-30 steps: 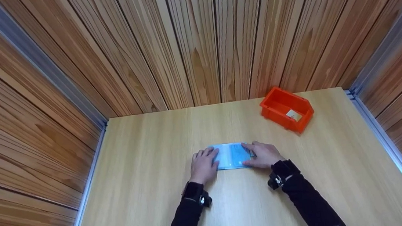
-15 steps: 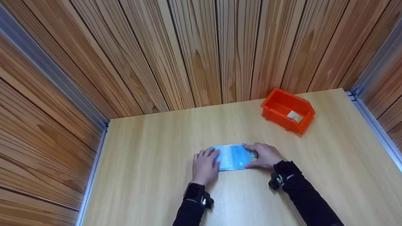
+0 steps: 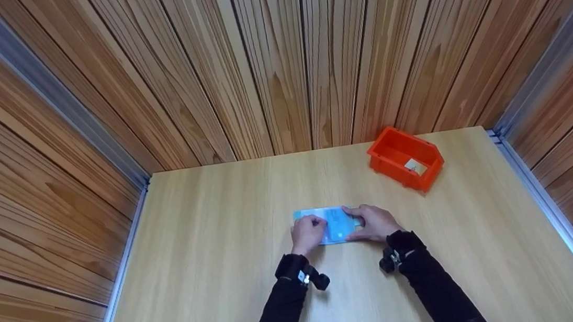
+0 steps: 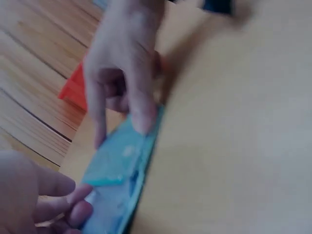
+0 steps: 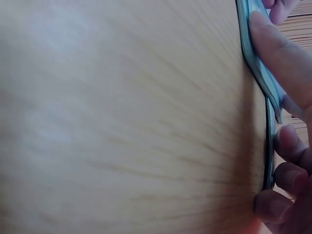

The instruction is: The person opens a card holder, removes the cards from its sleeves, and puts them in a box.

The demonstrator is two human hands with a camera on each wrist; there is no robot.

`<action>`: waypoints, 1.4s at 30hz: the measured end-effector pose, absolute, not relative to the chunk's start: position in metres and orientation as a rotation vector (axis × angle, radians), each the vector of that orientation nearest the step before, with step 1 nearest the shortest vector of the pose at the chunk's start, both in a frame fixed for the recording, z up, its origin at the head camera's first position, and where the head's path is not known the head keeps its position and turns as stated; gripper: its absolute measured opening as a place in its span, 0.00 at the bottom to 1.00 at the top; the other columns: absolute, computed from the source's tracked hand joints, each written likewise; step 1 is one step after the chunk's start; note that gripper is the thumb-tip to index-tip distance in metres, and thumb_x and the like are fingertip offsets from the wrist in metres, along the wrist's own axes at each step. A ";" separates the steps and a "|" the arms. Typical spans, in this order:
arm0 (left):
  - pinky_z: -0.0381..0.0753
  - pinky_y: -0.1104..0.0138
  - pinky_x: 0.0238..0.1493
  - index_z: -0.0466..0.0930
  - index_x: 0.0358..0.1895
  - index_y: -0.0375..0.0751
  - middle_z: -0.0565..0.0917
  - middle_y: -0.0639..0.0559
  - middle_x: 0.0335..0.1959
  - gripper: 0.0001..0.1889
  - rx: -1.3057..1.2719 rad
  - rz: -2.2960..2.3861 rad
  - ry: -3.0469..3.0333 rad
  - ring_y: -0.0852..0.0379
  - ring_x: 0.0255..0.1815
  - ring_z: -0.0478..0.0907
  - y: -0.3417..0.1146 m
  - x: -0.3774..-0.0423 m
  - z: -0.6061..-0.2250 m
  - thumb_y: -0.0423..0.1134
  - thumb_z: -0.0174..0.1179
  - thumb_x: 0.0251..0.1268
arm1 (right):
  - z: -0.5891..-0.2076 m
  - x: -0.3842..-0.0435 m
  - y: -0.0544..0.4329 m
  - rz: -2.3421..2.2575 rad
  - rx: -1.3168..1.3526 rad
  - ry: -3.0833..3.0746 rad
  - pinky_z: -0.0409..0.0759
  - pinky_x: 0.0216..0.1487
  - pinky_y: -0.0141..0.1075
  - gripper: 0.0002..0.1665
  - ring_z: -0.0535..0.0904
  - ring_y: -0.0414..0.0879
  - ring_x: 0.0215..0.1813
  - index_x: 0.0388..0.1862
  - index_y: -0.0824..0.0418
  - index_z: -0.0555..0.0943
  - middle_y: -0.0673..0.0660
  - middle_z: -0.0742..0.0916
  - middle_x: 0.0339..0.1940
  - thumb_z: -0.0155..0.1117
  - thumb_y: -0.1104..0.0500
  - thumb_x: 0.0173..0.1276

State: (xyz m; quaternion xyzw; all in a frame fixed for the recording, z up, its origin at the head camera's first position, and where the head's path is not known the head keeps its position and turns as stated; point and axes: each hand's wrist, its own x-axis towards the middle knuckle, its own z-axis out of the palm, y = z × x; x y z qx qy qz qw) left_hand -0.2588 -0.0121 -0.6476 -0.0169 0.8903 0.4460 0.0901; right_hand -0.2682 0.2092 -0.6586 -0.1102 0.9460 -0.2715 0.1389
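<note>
A small light-blue booklet (image 3: 338,223) with glossy leaves lies flat on the table between my hands. My right hand (image 3: 375,222) grips its right end, thumb on the near edge and a finger on the far edge. In the right wrist view the thumb (image 5: 280,56) presses the layered leaves, which lift a little from the dark-edged cover (image 5: 268,146). My left hand (image 3: 308,232) is over the booklet's left half with its fingers curled. In the left wrist view its fingertips (image 4: 80,213) are at the lower leaf; whether they pinch it cannot be told.
An orange-red bin (image 3: 406,159) stands at the back right of the table (image 3: 211,252), with a pale label-like piece inside it. Wood-plank walls (image 3: 277,62) rise at the back and sides, with metal rails (image 3: 117,261) along the side edges.
My left hand has moved right, from the booklet's left end onto its left half, and its fingers have curled in. The right hand and the booklet stay nearly in place.
</note>
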 end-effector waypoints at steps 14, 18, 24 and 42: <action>0.66 0.59 0.47 0.73 0.14 0.49 0.68 0.59 0.15 0.21 -0.083 1.100 2.778 0.54 0.27 0.68 0.001 -0.260 -0.651 0.43 0.63 0.68 | -0.660 -0.267 0.211 -0.797 -0.337 2.735 0.67 0.44 0.40 0.55 0.71 0.48 0.42 0.77 0.45 0.71 0.52 0.81 0.41 0.84 0.40 0.51; 0.70 0.55 0.52 0.89 0.27 0.46 0.82 0.56 0.26 0.12 -0.059 1.020 2.873 0.51 0.39 0.75 0.005 -0.257 -0.653 0.45 0.66 0.68 | -0.661 -0.267 0.213 -0.786 -0.358 2.752 0.65 0.42 0.40 0.54 0.69 0.48 0.40 0.77 0.45 0.72 0.52 0.79 0.38 0.84 0.40 0.50; 0.69 0.55 0.56 0.90 0.38 0.42 0.83 0.52 0.38 0.10 -0.032 1.002 2.888 0.50 0.46 0.73 0.006 -0.254 -0.656 0.44 0.66 0.71 | -0.661 -0.268 0.213 -0.790 -0.334 2.745 0.67 0.45 0.40 0.54 0.71 0.48 0.43 0.77 0.44 0.71 0.53 0.82 0.43 0.84 0.40 0.51; 0.69 0.57 0.53 0.80 0.31 0.44 0.79 0.53 0.32 0.12 -0.004 1.079 2.769 0.52 0.44 0.72 -0.027 -0.261 -0.647 0.41 0.58 0.78 | -0.665 -0.267 0.211 -0.801 -0.314 2.754 0.65 0.41 0.41 0.55 0.69 0.48 0.40 0.76 0.43 0.71 0.52 0.78 0.38 0.84 0.39 0.49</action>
